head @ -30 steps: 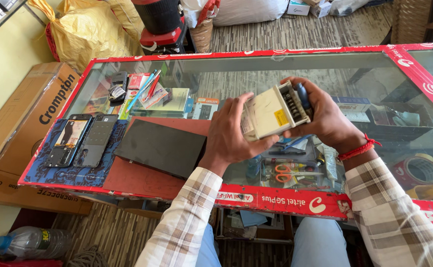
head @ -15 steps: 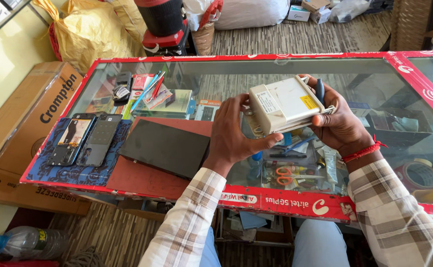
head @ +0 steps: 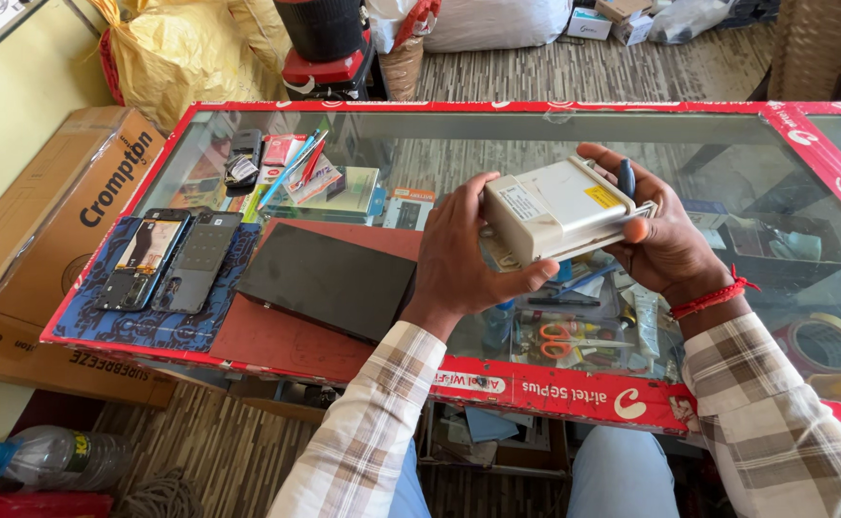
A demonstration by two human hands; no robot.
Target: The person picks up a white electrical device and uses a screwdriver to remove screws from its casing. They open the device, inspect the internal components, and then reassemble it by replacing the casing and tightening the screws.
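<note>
Centre frame: left hand (head: 459,254) and right hand (head: 665,240) grip opposite ends of a cream box-shaped device (head: 556,208), fingers closed around it, above the glass counter (head: 439,153). Centre left: black tablet (head: 329,281). Far left: two opened phones (head: 166,261).

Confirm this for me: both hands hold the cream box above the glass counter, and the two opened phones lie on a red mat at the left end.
One detail is off. The head view shows the two opened phones lying on a blue mat, not a red one. The rest holds: the left hand and right hand hold the cream box above the glass counter.
</note>
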